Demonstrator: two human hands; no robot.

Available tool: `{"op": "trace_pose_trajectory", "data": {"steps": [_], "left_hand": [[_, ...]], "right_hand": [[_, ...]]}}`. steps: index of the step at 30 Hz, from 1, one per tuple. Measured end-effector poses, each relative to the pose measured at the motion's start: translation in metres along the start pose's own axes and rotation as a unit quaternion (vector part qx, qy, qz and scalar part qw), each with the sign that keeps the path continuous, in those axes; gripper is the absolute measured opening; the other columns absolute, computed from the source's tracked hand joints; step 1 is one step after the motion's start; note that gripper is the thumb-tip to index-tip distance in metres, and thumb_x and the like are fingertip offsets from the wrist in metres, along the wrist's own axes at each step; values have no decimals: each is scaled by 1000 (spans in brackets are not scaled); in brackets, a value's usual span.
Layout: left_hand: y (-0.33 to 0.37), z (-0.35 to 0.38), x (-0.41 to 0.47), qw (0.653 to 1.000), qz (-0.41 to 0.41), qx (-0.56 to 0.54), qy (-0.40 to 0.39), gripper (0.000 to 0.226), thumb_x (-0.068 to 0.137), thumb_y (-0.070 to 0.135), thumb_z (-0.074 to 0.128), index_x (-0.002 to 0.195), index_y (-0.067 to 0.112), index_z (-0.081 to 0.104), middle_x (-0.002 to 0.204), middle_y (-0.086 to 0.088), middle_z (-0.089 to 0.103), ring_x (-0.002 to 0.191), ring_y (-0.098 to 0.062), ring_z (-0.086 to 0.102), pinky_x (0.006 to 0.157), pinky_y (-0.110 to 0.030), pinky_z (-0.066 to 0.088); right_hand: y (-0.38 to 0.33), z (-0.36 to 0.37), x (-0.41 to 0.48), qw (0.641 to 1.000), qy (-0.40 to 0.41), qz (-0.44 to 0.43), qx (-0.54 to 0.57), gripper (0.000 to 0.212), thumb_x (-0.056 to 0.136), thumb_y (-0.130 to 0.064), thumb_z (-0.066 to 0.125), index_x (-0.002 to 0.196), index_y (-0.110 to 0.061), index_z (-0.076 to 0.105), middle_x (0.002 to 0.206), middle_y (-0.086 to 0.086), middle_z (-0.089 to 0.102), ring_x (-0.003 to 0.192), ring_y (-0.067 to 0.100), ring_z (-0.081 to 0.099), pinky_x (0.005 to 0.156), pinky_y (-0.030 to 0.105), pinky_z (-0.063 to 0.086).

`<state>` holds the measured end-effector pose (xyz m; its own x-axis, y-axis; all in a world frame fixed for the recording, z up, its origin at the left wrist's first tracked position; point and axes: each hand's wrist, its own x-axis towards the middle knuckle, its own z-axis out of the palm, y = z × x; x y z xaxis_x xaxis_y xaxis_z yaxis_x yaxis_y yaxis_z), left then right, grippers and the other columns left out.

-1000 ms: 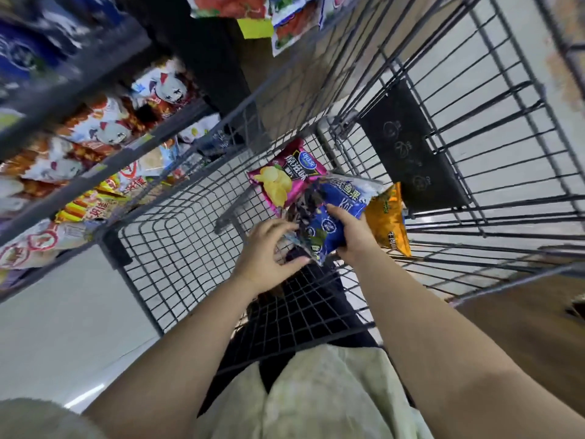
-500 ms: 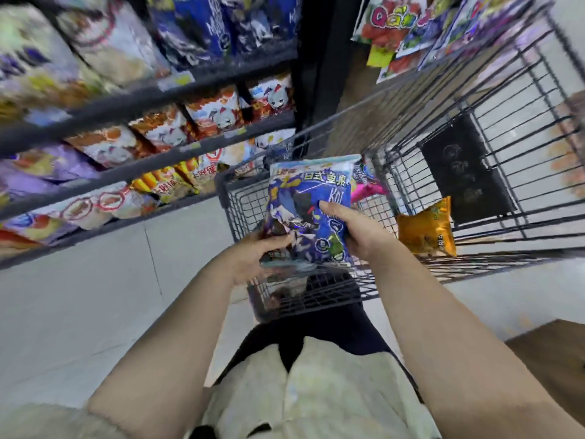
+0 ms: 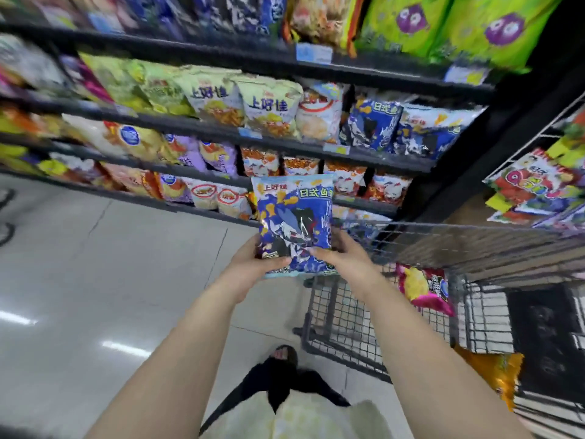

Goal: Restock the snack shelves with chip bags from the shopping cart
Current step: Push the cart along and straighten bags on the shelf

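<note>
I hold a blue chip bag (image 3: 292, 217) upright in front of me, above the floor and left of the cart. My left hand (image 3: 253, 259) grips its lower left corner and my right hand (image 3: 340, 256) grips its lower right side. The wire shopping cart (image 3: 443, 245) stands to the right; a pink chip bag (image 3: 425, 289) and an orange chip bag (image 3: 497, 375) lie inside it. Matching blue bags (image 3: 373, 125) stand on the snack shelf (image 3: 285, 147) ahead, at its right end.
Several dark shelf tiers run from left to right, packed with green, yellow, purple and orange snack bags. A hanging rack of red snack packs (image 3: 535, 185) is at the far right. Glossy grey floor (image 3: 110, 264) spreads to the left. My legs and foot show below.
The blue bag has been lifted out of the cart with both hands and raised toward the shelves. My view has swung up from the cart to the shelf fronts.
</note>
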<state>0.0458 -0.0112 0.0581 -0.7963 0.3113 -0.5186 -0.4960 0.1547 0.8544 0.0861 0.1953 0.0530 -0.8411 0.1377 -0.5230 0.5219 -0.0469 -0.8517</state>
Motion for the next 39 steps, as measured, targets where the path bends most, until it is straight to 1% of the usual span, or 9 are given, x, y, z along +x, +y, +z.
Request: {"op": "trace_pose_trajectory", "data": {"steps": [5,10,18,21,24,29,33,36,39], "left_hand": [[36,-47,-22,996,56,-22,60,54,71,11,83,120,18,60,109,-2,73,98,-18,70,84,-33,56],[98,-117,-25,985,117,-72,106,30,82,18,76,109,25,65,105,1,74,93,-17,72,74,-27,56],[235,-258,-30,958,234,-26,161,49,75,31,82,118,22,60,103,6,72,84,-6,70,64,-19,51],[279,-306,-35,951,264,0,160,55,75,34,82,122,17,59,109,1,72,86,-8,69,68,-22,49],[325,-347,-37,945,289,16,150,47,78,27,80,118,15,58,107,0,69,85,-6,69,74,-21,52],[416,-390,-40,932,340,49,116,33,83,19,76,111,20,61,100,3,68,66,-1,64,54,-13,46],[493,-402,-37,918,381,44,101,40,83,17,75,116,26,54,97,10,67,77,-4,63,69,-22,46],[546,-400,-29,899,421,45,111,28,85,17,73,109,25,59,87,12,68,69,-3,61,62,-22,43],[595,-394,-20,876,465,37,120,41,84,16,74,123,13,60,98,-1,69,72,-9,58,67,-24,44]], "right_hand": [[-50,45,11,997,-52,-45,46,61,75,-11,81,130,-14,54,121,7,67,103,18,68,75,23,56],[-123,107,24,990,-69,-117,35,63,74,-15,82,131,-18,55,123,0,67,115,17,62,95,37,50],[-288,230,32,967,-46,-249,-8,46,77,-19,81,116,-24,58,93,-14,66,73,-5,64,62,12,47],[-334,271,33,961,-32,-274,-28,70,76,-32,82,136,-25,47,96,-20,52,83,-4,52,84,29,40],[-375,304,36,948,-18,-315,-43,62,77,-37,80,129,-28,46,100,-15,54,89,1,54,79,27,41],[-447,335,42,917,27,-394,-63,48,84,-36,73,122,-31,44,106,-11,62,85,-2,63,61,17,46],[-516,341,41,884,66,-458,-72,41,91,-35,66,125,-33,44,101,-15,61,77,-15,61,57,8,45],[-569,340,43,858,105,-492,-98,30,91,-35,65,117,-33,51,100,-7,65,86,5,65,70,26,51],[-623,327,48,826,146,-530,-126,21,89,-40,67,106,-39,55,99,-15,63,82,0,60,66,23,45]]}}
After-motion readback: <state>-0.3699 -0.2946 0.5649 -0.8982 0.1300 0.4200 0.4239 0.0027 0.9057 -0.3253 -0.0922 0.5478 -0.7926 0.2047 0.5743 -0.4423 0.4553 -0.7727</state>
